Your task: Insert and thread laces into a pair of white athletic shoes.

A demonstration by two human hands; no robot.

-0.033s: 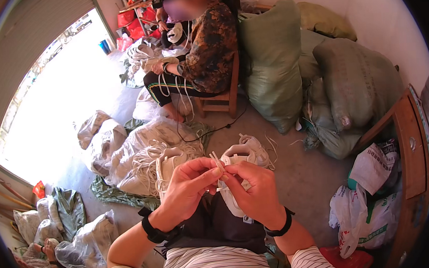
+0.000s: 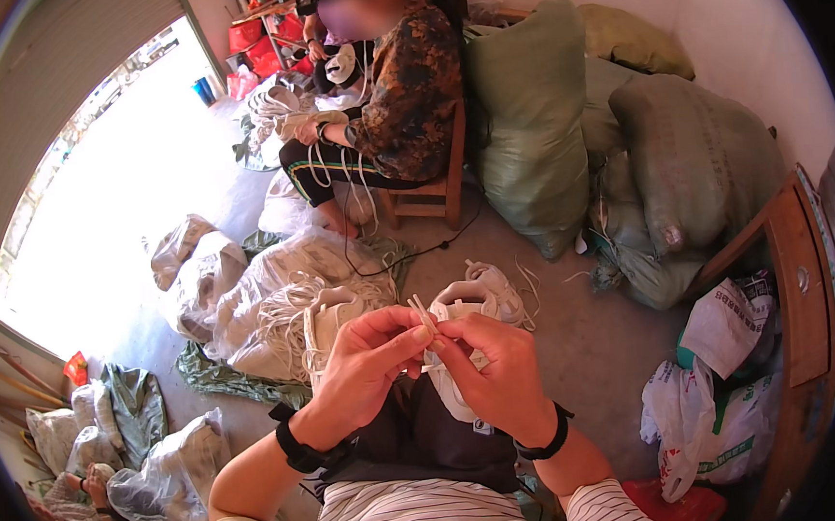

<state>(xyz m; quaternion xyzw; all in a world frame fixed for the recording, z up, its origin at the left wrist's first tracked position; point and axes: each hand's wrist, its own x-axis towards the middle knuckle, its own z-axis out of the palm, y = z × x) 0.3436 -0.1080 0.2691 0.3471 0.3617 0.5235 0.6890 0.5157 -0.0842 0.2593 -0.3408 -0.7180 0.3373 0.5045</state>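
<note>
Above my lap, my left hand (image 2: pixel 374 362) and my right hand (image 2: pixel 494 360) meet fingertip to fingertip. Both pinch a pale shoelace (image 2: pixel 422 311), with two thin ends sticking up between the fingers. A white sneaker (image 2: pixel 453 400) lies on my lap beneath the right hand, partly covered by it. Just beyond the hands are another off-white sneaker (image 2: pixel 336 310) on the left and a pale sneaker (image 2: pixel 483 293) on the right, both partly hidden by my hands.
Loose laces (image 2: pixel 281 314) and plastic-wrapped bundles (image 2: pixel 210 275) spread ahead on the left. A person (image 2: pixel 416 96) sits on a wooden chair (image 2: pixel 432 196), holding a shoe. Big green sacks (image 2: pixel 534 126) line the right, near a wooden desk (image 2: pixel 797 282) and plastic bags (image 2: pixel 685 416). Another person's hand (image 2: pixel 94 484) shows at lower left.
</note>
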